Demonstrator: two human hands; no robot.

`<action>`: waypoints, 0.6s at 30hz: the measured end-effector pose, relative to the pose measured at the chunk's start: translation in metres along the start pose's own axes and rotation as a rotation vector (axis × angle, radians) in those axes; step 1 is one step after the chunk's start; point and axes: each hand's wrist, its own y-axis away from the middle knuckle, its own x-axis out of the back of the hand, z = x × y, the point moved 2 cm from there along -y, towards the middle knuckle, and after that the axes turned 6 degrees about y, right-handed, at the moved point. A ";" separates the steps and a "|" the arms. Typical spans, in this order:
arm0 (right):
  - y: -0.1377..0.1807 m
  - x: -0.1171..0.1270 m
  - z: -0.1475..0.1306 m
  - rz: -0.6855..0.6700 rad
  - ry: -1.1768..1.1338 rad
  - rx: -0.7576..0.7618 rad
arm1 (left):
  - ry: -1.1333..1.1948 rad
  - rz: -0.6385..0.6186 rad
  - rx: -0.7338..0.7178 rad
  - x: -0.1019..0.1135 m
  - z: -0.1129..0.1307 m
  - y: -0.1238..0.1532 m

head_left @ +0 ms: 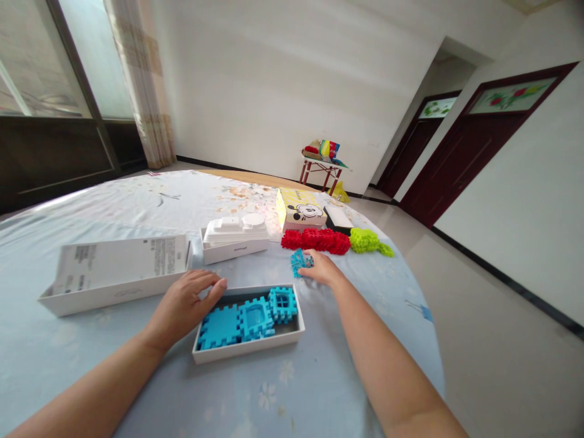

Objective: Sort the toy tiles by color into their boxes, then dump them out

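Observation:
A white open box [249, 351] in front of me holds several blue interlocking plastic tiles [219, 326], some plain and some with window-like frames. My left hand [194, 296] rests at the box's back left corner, its thumb apart from the fingers and nothing visible in it. Beyond the box's far right corner, my right hand [320, 267] grips a small cluster of blue interlocking blocks [298, 263] just at the tablecloth. Its fingertips are partly hidden by the blocks. Behind it lie a row of red blocks [314, 240] and a bunch of lime-green blocks [365, 240].
To the left stands a long white box [118, 292] with a printed panel. A smaller white box [237, 249] holds stacked white pieces. Farther back are a yellow cartoon box [301, 210] and a black-and-white box [337, 219]. The round table's edge curves along the right.

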 end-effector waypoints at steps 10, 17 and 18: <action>0.002 0.006 0.019 0.244 -0.206 0.129 | -0.006 -0.002 -0.005 0.000 0.000 -0.001; 0.013 0.013 0.009 0.026 -0.080 0.314 | 0.012 0.004 0.017 0.001 0.000 0.000; 0.015 0.013 0.010 -0.030 -0.102 0.320 | 0.012 0.003 0.020 0.001 -0.001 -0.001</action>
